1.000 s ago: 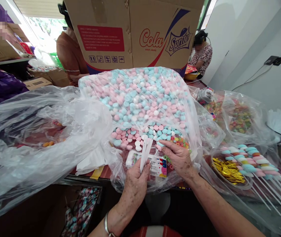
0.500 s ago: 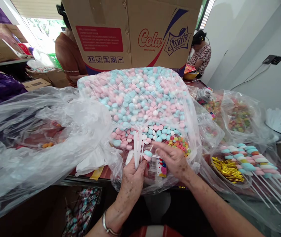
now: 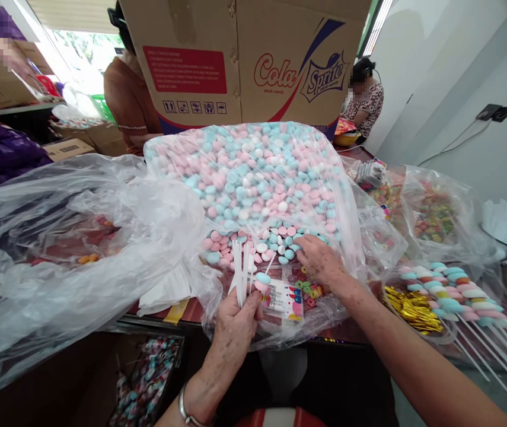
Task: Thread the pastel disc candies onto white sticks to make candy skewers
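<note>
My left hand (image 3: 235,317) is closed around a bundle of white sticks (image 3: 241,270) that point upward. Threaded on one tilted stick in that grip are marshmallow-like candies (image 3: 262,280), a blue one above a pink one. My right hand (image 3: 322,261) reaches to the near edge of the pile of pink, blue and white candies (image 3: 280,240). Its fingers are bent and slightly apart, with the tips at the blue pieces; nothing shows held in them. Below that hand lie colourful ring candies (image 3: 309,290), beside a printed card packet (image 3: 284,301).
A large clear bag (image 3: 253,172) of candies leans before a cardboard box (image 3: 200,35). Finished candy sticks (image 3: 453,290) and gold ties (image 3: 413,311) lie at the right. Crumpled plastic (image 3: 146,219) covers the left. Below left stands a box of wrapped candies (image 3: 146,379). Other people sit behind.
My right hand has moved from beside the candy stick up and right to the candy pile, uncovering the card packet. My left hand, still gripping the sticks, has shifted slightly left.
</note>
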`<control>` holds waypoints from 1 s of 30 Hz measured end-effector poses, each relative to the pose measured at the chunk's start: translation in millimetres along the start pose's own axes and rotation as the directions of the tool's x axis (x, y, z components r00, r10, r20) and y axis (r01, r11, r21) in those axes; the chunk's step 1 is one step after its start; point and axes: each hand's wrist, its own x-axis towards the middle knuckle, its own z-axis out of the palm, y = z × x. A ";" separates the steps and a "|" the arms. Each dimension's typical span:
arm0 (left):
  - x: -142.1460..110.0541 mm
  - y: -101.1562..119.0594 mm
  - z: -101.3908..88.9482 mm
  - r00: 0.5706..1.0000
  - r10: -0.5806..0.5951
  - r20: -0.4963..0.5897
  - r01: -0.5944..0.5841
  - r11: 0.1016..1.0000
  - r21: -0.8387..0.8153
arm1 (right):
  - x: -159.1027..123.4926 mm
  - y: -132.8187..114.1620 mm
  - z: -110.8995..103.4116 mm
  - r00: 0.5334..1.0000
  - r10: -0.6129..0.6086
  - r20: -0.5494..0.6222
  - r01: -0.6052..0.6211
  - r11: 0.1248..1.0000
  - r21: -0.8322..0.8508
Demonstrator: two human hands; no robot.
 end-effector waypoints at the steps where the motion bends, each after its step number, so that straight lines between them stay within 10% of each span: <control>1: -0.3 0.9 0.1 1.000 -0.011 -0.009 0.011 1.000 -0.005 | -0.6 0.3 -1.3 0.999 0.034 -0.025 -0.030 0.991 0.130; 6: -1.7 4.6 0.8 0.999 -0.039 -0.012 0.039 0.999 0.002 | -2.5 -4.4 -1.2 0.997 0.070 0.011 -0.063 0.808 0.585; 13: -3.9 6.1 -0.8 0.999 -0.040 -0.004 0.040 0.999 0.001 | 6.9 4.2 6.5 0.986 0.133 -0.099 -0.041 0.775 0.631; 22: -2.0 3.7 -0.2 0.999 -0.033 0.011 0.032 0.999 0.006 | 4.7 0.4 12.0 1.000 -0.023 0.005 0.022 0.994 0.103; 30: -1.4 3.9 1.2 0.999 -0.044 0.013 0.044 0.999 0.011 | 2.4 -6.1 15.7 0.994 -0.072 0.077 0.086 0.974 -0.208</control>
